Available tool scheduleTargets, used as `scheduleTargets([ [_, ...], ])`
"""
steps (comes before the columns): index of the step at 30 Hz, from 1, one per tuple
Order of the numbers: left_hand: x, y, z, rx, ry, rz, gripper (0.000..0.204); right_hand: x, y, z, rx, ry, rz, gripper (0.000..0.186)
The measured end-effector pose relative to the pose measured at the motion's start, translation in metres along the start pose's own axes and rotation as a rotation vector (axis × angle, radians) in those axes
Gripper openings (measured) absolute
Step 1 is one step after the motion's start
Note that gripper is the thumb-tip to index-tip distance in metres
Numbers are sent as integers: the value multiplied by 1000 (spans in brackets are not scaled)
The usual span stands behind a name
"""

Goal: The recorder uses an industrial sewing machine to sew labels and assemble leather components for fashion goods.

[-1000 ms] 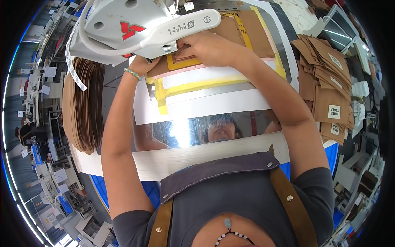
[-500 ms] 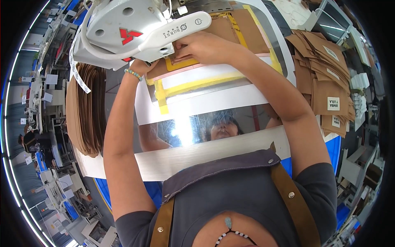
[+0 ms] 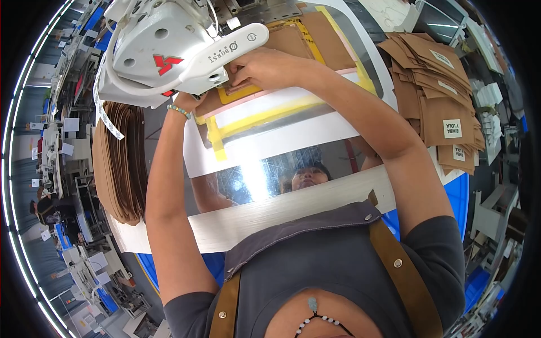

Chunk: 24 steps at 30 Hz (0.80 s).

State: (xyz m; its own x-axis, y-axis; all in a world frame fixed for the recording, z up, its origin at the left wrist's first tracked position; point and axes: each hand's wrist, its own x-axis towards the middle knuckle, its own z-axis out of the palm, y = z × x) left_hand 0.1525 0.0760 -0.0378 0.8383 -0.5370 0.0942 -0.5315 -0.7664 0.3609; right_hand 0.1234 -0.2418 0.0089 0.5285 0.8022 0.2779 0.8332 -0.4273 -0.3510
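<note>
The right hand (image 3: pixel 265 67) touches a yellow-edged brown panel (image 3: pixel 290 39), a white machine (image 3: pixel 138 48) partly hides the left hand (image 3: pixel 190 100), and brown piles (image 3: pixel 121 163) lie near the left and right edges of the counter (image 3: pixel 270 214).

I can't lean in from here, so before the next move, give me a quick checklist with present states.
1. Right hand in view: ok, fingers bent, below the machine's white handle.
2. Left hand fully visible: not ok, partly hidden by the white machine head.
3. What the left fingers touch: cannot tell, hidden.
4. Hands well away from the machine head: not ok, both are close in around it.
5. Folded brown stack at left, apart from the left hand: ok.
6. Labelled brown pieces at right neatly squared: not ok, fanned unevenly.
</note>
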Motion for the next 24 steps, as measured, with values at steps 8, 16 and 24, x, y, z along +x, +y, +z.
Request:
scheduleTargets([
  [8, -2, 0, 2, -27, 14, -8, 48, -3, -8, -8, 38, 10, 35, 31],
  [16, -13, 16, 4, -188, 87, -112, 47, 4, 3, -2, -77, 95, 36, 36],
  [24, -34, 45, -3, -414, 298, -296, 25, -6, -1, 0, -117, 56, -40, 38],
])
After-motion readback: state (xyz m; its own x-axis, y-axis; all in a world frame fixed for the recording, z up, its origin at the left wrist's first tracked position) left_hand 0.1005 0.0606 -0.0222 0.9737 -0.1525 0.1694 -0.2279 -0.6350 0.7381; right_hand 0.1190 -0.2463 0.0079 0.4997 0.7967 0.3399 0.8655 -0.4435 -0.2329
